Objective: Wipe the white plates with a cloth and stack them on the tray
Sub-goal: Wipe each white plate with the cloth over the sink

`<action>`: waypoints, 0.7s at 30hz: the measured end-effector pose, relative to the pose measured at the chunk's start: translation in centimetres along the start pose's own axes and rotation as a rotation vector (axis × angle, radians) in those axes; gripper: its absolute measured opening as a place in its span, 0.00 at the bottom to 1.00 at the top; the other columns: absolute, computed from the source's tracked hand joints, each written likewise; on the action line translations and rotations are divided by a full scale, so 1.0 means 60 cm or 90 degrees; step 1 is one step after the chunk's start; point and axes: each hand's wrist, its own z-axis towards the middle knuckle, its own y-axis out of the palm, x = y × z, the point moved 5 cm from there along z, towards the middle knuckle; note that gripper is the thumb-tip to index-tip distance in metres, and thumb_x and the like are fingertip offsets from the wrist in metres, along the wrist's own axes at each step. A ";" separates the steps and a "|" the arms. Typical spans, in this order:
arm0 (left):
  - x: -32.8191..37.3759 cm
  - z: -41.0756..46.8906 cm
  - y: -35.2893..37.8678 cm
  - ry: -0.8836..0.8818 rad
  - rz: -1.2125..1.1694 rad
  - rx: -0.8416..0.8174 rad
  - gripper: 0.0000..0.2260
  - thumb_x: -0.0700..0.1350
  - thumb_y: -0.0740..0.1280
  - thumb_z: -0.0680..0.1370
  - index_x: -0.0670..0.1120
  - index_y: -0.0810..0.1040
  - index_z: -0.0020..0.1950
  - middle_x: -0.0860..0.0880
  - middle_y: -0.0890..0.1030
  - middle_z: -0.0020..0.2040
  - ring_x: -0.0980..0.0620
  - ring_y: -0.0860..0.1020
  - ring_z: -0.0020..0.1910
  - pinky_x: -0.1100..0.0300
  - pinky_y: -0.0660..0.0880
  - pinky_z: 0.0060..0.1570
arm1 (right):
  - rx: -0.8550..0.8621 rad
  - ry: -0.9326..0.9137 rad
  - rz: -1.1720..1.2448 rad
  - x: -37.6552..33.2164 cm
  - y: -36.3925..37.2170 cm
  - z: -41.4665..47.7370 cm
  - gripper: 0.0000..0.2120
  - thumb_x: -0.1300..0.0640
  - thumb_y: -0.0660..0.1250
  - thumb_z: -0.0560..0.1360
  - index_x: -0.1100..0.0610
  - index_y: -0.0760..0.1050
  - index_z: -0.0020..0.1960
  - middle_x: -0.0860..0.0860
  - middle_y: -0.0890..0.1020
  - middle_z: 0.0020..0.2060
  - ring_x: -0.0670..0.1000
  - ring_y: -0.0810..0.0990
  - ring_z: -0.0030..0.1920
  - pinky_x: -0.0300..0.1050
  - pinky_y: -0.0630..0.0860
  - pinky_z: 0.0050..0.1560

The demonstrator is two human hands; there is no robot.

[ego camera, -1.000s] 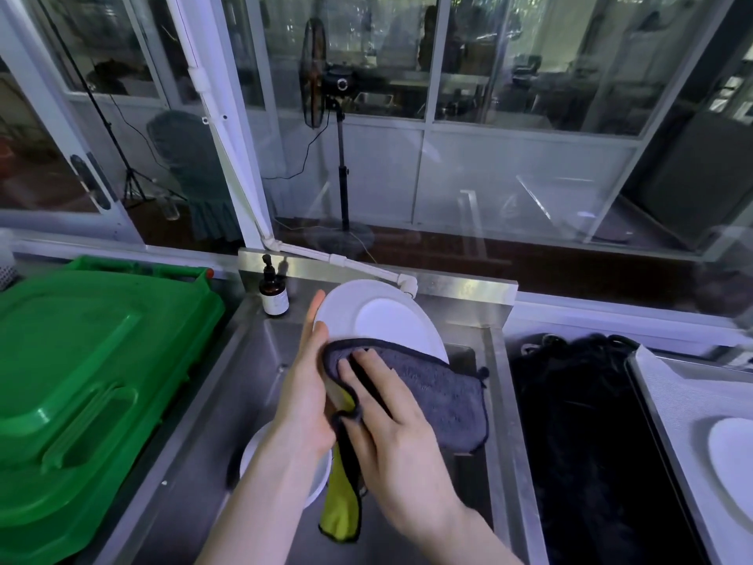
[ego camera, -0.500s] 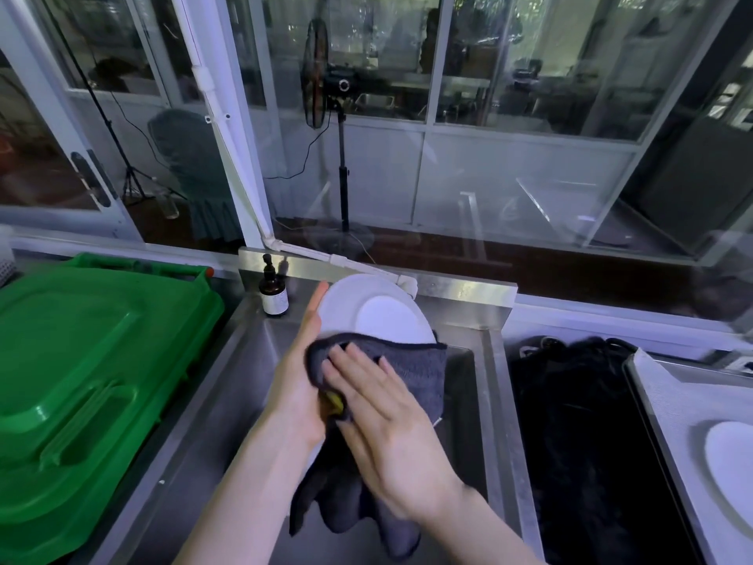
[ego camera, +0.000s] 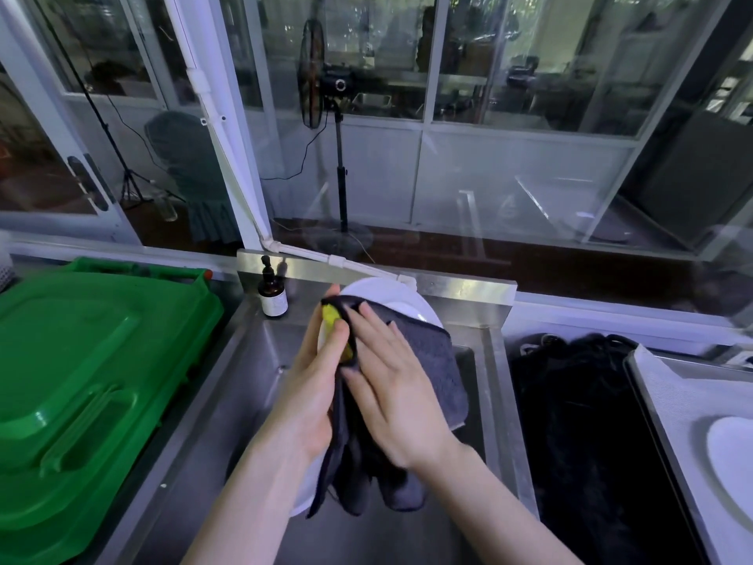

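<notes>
Head view, only one feed.

- left hand (ego camera: 313, 385) grips the held plate (ego camera: 391, 293) by its left rim, centre frame over the sink (ego camera: 244, 381). Fingers are behind the plate and the thumb is on the front, over the cloth's yellow fold. The plate is tilted up, face toward the camera.
- right hand (ego camera: 391, 397) lies flat with straight fingers, pressing the grey cloth (ego camera: 432, 360) onto the plate face. It grasps nothing. The cloth covers most of the plate; its loose end hangs below both hands.
- A white edge (ego camera: 301, 493) shows under the left wrist, low in the sink. Probably another plate, can't confirm.
- tray (ego camera: 652, 405) is at the right edge of the frame, with one tray plate (ego camera: 733, 458) lying on it, partly cut off.

Progress, my read: at least one plate is done and on the tray, and one is mid-wipe. Left to do: finish this wipe, stack it on the tray plate, then handle whatever is in the sink. Total count unknown.

Writing: brown pump bottle (ego camera: 274, 295) at the sink's back left has a pale label, text too small to read. No markings visible on the green bin lid (ego camera: 81, 360) at left.
</notes>
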 end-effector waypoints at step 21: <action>0.007 0.000 -0.057 0.023 -0.027 0.001 0.19 0.49 0.64 0.80 0.70 0.75 0.67 0.61 0.80 0.67 0.57 0.79 0.66 0.56 0.80 0.56 | 0.126 0.217 0.136 0.108 -0.048 0.010 0.23 0.59 0.55 0.84 0.52 0.60 0.78 0.39 0.62 0.75 0.42 0.58 0.76 0.40 0.54 0.76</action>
